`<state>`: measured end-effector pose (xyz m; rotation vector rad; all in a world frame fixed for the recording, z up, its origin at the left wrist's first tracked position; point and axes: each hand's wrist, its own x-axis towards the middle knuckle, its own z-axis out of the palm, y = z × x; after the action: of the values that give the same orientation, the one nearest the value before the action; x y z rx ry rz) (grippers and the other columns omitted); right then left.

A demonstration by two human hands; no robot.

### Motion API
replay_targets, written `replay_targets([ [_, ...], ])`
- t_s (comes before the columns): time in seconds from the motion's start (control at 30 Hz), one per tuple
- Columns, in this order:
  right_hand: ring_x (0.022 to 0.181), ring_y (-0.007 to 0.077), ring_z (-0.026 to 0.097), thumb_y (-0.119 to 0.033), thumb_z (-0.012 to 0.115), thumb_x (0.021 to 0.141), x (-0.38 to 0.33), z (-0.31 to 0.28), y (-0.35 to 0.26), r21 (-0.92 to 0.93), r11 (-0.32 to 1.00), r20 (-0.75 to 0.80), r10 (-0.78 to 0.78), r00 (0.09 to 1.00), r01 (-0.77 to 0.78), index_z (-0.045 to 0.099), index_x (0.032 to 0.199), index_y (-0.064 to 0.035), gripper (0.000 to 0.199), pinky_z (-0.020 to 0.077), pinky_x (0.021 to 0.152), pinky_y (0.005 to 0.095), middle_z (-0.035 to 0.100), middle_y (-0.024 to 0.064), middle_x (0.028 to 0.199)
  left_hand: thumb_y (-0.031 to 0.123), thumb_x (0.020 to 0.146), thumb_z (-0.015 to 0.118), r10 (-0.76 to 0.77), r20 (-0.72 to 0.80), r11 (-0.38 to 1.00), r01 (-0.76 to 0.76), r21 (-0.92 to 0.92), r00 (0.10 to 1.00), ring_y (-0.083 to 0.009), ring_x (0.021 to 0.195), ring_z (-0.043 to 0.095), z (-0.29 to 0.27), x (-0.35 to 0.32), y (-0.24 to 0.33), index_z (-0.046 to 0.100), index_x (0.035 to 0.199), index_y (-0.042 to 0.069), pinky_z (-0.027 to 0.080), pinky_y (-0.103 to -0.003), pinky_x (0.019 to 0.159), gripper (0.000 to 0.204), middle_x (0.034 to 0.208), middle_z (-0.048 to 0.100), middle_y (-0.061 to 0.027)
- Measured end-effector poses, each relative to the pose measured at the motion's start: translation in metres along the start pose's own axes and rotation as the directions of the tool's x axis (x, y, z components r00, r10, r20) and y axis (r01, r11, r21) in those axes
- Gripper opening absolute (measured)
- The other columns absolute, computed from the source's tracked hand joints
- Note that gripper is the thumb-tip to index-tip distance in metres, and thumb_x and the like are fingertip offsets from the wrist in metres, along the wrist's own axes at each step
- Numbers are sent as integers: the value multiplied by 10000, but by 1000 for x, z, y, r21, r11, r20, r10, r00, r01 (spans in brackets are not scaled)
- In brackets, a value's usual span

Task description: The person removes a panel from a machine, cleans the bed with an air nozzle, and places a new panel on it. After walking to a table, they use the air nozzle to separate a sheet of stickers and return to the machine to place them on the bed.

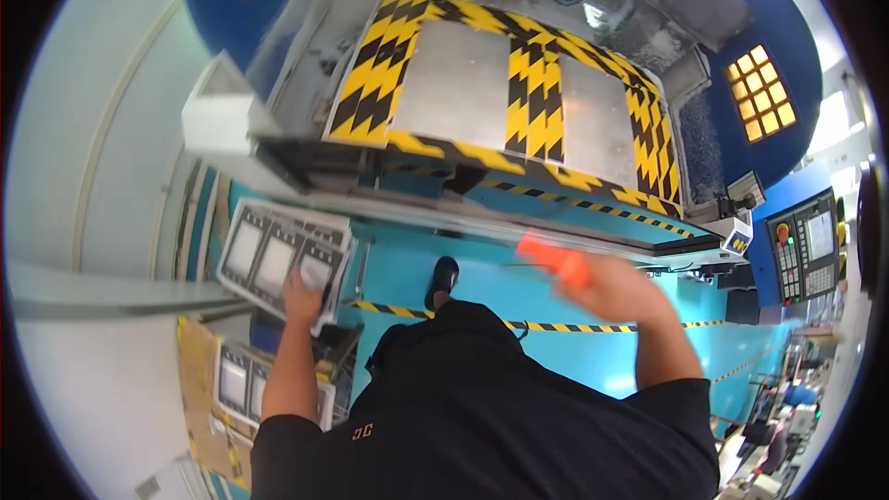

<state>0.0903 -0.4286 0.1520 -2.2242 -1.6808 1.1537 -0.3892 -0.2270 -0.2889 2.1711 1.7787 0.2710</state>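
Fingers (576, 270) of the right hand (611, 292) are wrapped around an orange-red handheld tool (544, 253), which is blurred, so its exact kind cannot be told. It is held up in front of the body, right of the middle, over the teal floor (593, 366) and near the front edge of the machine. A thin dark line reaches leftward from near the grip.

At the left, the other hand, the left hand (302, 301), lies over the right end of a pale, three-window framed panel (275, 259). Its fingertips are by the third window; whether they pinch the panel or only rest on it cannot be told. More panel edges show beneath this one, in a stack beside the machine's lower left corner. Below the stack, another windowed panel (231, 378) lies beside a brown board (196, 389), partly hidden by the left forearm.

Ahead stands the machine bed, bordered and divided by black-and-yellow hazard tape (532, 97), with a left metal plate (458, 74) and a right metal plate (593, 120) framed by it. On the far right is a control panel (804, 250) with a red button (782, 231). One black shoe (443, 282) shows on the floor.
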Motion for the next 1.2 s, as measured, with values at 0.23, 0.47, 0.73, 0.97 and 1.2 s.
replay_targets([
  [0.23, 820, 413, 674, -432, 557, 945, 186, -117, 143, -367, 856, -460, 173, 871, -364, 583, 1031, 9, 450, 530, 726, 467, 685, 232, 864, 647, 714, 756, -519, 588, 853, 341, 394, 620, -462, 1465, -190, -26, 23, 102, -212, 1540, 207, 38, -623, 1157, 1346, 1570, -263, -264],
  [0.47, 762, 325, 700, -426, 562, 927, 330, -104, 110, 39, 984, -165, 177, 970, -173, 659, 972, 87, 524, 544, 741, 417, 691, 242, 880, 639, 683, 791, -575, 584, 818, 398, 415, 573, -462, 1448, -241, -30, 21, 110, -240, 1529, 184, -4, -618, 1155, 1408, 1550, -318, -256],
  [0.73, 1008, 370, 653, -396, 571, 917, 342, -93, 62, -159, 987, -211, -16, 977, -18, 602, 1112, 15, 457, 495, 893, 453, 671, 248, 1070, 622, 678, 802, -582, 607, 813, 386, 436, 541, -475, 1442, -246, -20, 29, 103, -262, 1518, 174, -3, -623, 1150, 1427, 1539, -330, -270],
  [0.97, 830, 414, 669, -352, 549, 942, 205, -85, 100, -350, 907, -216, 163, 963, -232, 546, 1059, -28, 345, 520, 749, 513, 688, 220, 896, 607, 683, 803, -603, 588, 798, 403, 448, 540, -478, 1450, -217, -25, 32, 106, -242, 1526, 175, 0, -617, 1156, 1411, 1561, -289, -261],
  [1.2, 740, 345, 665, -207, 694, 823, 121, -79, 19, -441, 897, -134, -84, 987, 17, 562, 1013, -50, 280, 517, 655, 440, 661, 155, 767, 615, 685, 796, -616, 592, 787, 365, 497, 520, -476, 1445, -236, -17, 33, 101, -289, 1505, 206, 8, -617, 1151, 1421, 1548, -328, -249],
])
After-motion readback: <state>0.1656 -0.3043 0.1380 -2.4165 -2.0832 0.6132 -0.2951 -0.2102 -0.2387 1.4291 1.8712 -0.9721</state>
